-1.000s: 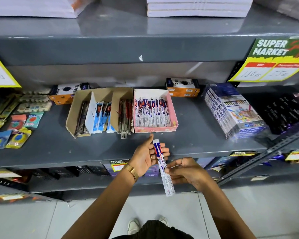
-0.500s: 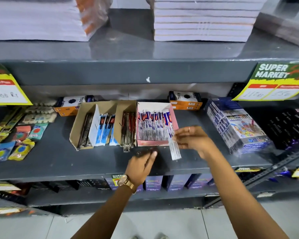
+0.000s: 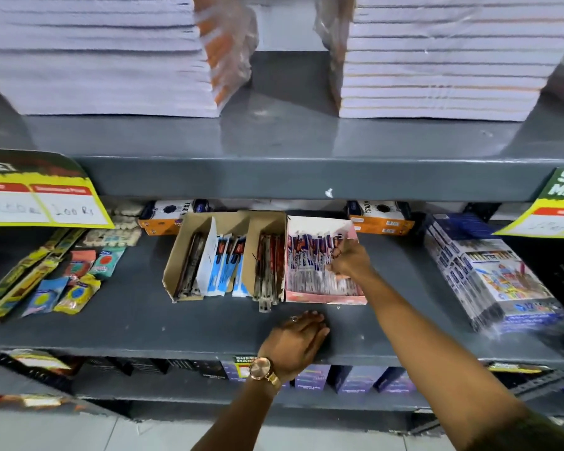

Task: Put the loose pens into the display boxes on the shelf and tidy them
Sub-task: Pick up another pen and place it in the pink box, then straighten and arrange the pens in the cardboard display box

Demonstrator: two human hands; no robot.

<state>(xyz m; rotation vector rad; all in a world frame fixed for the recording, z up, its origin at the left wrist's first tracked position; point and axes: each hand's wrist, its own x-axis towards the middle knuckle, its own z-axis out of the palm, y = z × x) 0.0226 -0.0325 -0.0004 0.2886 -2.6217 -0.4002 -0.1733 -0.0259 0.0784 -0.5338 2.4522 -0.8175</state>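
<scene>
A pink display box (image 3: 323,298) stands in the middle of the grey shelf (image 3: 137,323), filled with several red, white and blue wrapped pens (image 3: 305,255). My right hand (image 3: 349,260) reaches into the box's right side, its fingers pinched on a wrapped pen pack among the others. Left of the pink box stand two brown cardboard display boxes (image 3: 173,271) with dark pens, blue-and-white packs (image 3: 225,265) and red-and-silver pens (image 3: 267,268). My left hand (image 3: 297,340), with a gold watch on the wrist, lies flat on the shelf's front edge and holds nothing.
Wrapped crayon boxes (image 3: 489,281) sit at the right. Orange-and-white cartons (image 3: 381,219) stand behind the display boxes. Small colourful sachets (image 3: 75,284) lie at the left. Paper stacks (image 3: 111,60) fill the upper shelf. Yellow price cards (image 3: 43,203) hang from its edge.
My right hand carried the wrapped pen pack from below the shelf up into the pink box. My left hand let go of it and came down flat on the shelf edge.
</scene>
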